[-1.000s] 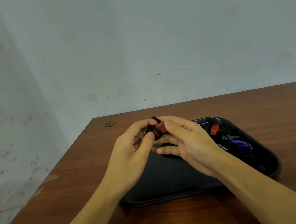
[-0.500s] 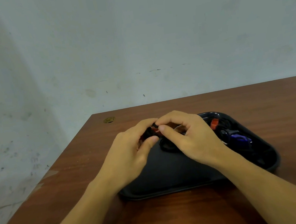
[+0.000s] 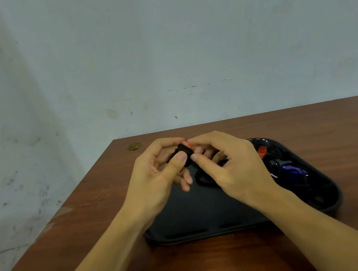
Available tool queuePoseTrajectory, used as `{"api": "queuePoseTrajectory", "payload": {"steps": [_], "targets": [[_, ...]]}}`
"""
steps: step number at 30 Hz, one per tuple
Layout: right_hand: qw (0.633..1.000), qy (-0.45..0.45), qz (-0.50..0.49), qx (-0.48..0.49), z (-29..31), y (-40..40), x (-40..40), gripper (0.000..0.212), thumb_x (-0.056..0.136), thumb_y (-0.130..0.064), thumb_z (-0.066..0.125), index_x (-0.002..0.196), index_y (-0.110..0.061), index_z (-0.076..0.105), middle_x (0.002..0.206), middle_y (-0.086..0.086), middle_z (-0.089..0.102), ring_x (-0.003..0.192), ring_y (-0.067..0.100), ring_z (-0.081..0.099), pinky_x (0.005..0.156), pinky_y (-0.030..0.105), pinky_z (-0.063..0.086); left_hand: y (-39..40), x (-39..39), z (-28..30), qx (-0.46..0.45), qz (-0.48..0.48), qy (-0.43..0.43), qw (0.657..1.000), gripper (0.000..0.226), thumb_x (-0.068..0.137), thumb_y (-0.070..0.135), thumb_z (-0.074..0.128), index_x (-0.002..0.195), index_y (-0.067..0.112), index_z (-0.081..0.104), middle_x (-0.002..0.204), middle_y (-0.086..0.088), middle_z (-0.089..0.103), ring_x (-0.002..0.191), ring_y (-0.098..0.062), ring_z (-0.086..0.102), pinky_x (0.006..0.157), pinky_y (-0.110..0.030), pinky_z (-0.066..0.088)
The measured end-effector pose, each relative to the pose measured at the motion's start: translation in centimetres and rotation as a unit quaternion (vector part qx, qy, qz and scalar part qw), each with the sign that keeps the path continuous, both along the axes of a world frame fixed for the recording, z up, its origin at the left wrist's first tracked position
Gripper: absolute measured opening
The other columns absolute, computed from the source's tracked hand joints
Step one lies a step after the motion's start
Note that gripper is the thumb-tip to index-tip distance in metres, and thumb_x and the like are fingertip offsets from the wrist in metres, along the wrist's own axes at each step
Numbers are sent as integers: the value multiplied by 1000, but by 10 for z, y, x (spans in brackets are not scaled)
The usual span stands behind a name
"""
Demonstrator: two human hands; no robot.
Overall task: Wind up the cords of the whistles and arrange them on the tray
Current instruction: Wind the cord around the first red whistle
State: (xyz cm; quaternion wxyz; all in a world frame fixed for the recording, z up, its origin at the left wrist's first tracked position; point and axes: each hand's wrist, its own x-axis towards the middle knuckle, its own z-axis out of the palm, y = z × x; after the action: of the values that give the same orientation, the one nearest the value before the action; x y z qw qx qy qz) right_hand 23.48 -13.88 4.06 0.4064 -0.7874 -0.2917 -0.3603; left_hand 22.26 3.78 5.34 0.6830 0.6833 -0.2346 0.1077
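1. Pinching a red whistle between thumb and forefinger of the left hand — keeping it raised above the tray, probably so the cord can pass round it freely.
2. Gripping the black cord at the whistle with the curled fingers of the right hand, apparently laying on a turn; slack trailing down in a loop onto the tray.
3. Lying already at the tray's far right end — another red whistle and a blue one, cords bundled, leaving the near floor free.
4. Resting on the wooden bench, tray close to both wrists.
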Motion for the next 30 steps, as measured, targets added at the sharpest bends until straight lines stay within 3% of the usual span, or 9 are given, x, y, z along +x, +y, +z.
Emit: {"api": "queuePoseTrajectory", "payload": {"steps": [4,8,12,16,21,24,26,27,30], "targets": [[998,-53,-12,-13,1,-1,1,25,92,-16,69,116,-19,73,96,-9,70,84,9,64,67,24,54,-4,-4,1,-71,-31,68,995,27,90,11,60,112,-4,57,91,-18,68,60,-24,60,51,-28,52],[993,-99,-22,-61,2,1,1,22,93,-12,68,114,-13,73,98,-4,70,87,7,63,72,18,52,-11,-10,5,-142,-51,147,978,31,92,21,58,114,-1,60,87,-14,61,58,-17,52,48,-24,41],[999,36,35,-7,0,11,-6,28,90,-7,67,115,-19,67,96,-12,64,87,8,64,67,19,54,-9,-7,6,-163,-33,203,965,22,99,14,51,113,0,60,93,-15,56,60,-16,47,50,-27,33],[978,192,49,67,-2,20,-10,16,91,-11,64,100,-23,69,81,-13,65,73,0,60,63,14,48,-12,-10,7,-206,-25,264,942,17,94,10,47,103,1,59,86,-14,56,57,-13,46,48,-24,32],[969,212,98,79,2,20,-16,10,95,-12,64,100,-20,67,85,-10,60,62,-5,57,57,13,43,-10,-11,11,-237,-53,297,923,23,79,8,46,100,5,55,102,-21,52,60,-15,43,51,-24,33],[971,189,130,64,3,21,-21,13,95,-11,64,99,-23,66,84,-8,63,60,3,56,53,21,44,-6,-12,12,-255,-59,308,915,19,78,6,40,93,8,52,89,-19,56,69,-21,44,53,-25,35],[964,203,153,72,4,23,-23,14,95,-11,63,98,-24,66,86,-5,69,68,10,64,59,39,55,-6,-12,13,-263,-55,306,913,19,77,4,38,90,8,51,76,-12,55,71,-22,44,52,-25,34],[962,210,158,78,5,23,-22,14,95,-10,63,97,-23,66,86,-8,71,73,11,67,62,40,56,-6,-13,13,-268,-50,307,912,20,76,3,37,90,8,51,74,-10,54,67,-21,43,52,-25,34],[967,204,134,73,5,21,-19,14,94,-9,64,96,-22,68,75,-22,65,64,2,57,57,15,45,-8,-14,14,-273,-38,315,908,26,74,1,38,96,8,49,88,-14,49,60,-18,42,54,-24,31]]}}
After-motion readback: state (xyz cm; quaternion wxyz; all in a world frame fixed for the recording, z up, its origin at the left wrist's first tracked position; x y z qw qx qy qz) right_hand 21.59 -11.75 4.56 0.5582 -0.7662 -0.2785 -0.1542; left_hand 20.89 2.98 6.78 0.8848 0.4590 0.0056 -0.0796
